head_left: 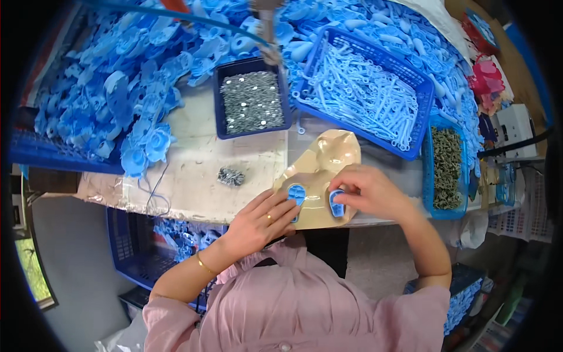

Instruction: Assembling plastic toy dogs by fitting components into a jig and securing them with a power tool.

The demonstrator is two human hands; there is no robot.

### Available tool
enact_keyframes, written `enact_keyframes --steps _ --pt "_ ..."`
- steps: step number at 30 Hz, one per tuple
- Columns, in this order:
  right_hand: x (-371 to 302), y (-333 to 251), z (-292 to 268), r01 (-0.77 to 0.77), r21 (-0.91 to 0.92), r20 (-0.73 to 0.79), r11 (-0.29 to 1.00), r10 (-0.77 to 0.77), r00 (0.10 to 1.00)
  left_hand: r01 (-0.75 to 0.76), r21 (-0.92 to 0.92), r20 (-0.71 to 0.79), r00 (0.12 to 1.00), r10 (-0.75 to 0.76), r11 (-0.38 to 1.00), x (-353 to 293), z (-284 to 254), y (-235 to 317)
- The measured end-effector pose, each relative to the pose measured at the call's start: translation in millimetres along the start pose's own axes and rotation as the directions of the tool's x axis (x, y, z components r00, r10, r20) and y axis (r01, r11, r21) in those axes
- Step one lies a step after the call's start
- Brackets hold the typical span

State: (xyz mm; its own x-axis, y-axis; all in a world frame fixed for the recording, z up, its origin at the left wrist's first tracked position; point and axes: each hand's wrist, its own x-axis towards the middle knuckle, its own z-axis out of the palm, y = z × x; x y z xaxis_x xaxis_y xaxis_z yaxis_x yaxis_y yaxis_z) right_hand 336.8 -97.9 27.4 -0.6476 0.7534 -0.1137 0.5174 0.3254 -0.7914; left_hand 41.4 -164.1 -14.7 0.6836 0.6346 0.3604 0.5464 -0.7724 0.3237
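Near the front edge of the bench (252,158), a tan moulded holder (314,208) lies right before the person, presumably so that both hands can work over it without stretching. The left blue piece (296,190) sits on the holder's left part, the right blue piece (336,207) on its right part; both are partly covered.

From the holder's left side, the left hand (253,226) reaches over, its fingers long, close together and nearly straight across the lower end of the left blue piece, which suggests steadying more than gripping. Its thumb is hidden, so I cannot tell whether anything is pinched. From the holder's right side, the right hand (370,190) brings thumb and forefinger narrowly together on the right blue piece, a posture suited to fine placing; whether they hold something small between them, I cannot tell.

Left of the holder is a small silvery pile (231,176), probably set out loose for easy picking. Beyond the holder, to its left, stands a dark blue tray (219,120) of metal bits (252,100); beyond it to the right, a blue basket (359,136) of pale blue looped pieces (363,88), likely kept within reach but clear of the elbows.
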Motion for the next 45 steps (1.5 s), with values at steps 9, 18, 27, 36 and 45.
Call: enact_keyframes --steps 9,18,27,36,45 --pt "-11.5 -41.3 30.1 -0.053 -0.325 -0.335 0.944 -0.062 0.940 0.195 0.103 -0.214 0.962 -0.170 0.975 -49.6 -17.8 -22.2" --pt "18.7 -69.3 63.2 0.106 -0.165 -0.149 0.981 -0.131 0.980 0.701 0.406 -0.505 0.707 -0.495 0.587 -110.1 -80.4 -147.8" --pt "36.6 -89.1 92.4 0.150 0.000 -0.029 0.989 -0.150 0.988 0.099 -0.946 -0.279 0.238 -0.930 0.309 -152.5 -114.7 -93.2" --pt "50.1 -94.9 137.4 0.199 0.415 -0.031 0.888 -0.205 0.978 -0.103 -0.954 0.217 0.409 -0.886 -0.282 -107.8 -57.4 -24.0" --pt "-2.6 -85.2 46.1 0.158 -0.545 -0.473 0.823 -0.458 0.752 0.365 -0.570 -0.080 0.867 -0.491 0.737 -33.8 -35.7 -11.4"
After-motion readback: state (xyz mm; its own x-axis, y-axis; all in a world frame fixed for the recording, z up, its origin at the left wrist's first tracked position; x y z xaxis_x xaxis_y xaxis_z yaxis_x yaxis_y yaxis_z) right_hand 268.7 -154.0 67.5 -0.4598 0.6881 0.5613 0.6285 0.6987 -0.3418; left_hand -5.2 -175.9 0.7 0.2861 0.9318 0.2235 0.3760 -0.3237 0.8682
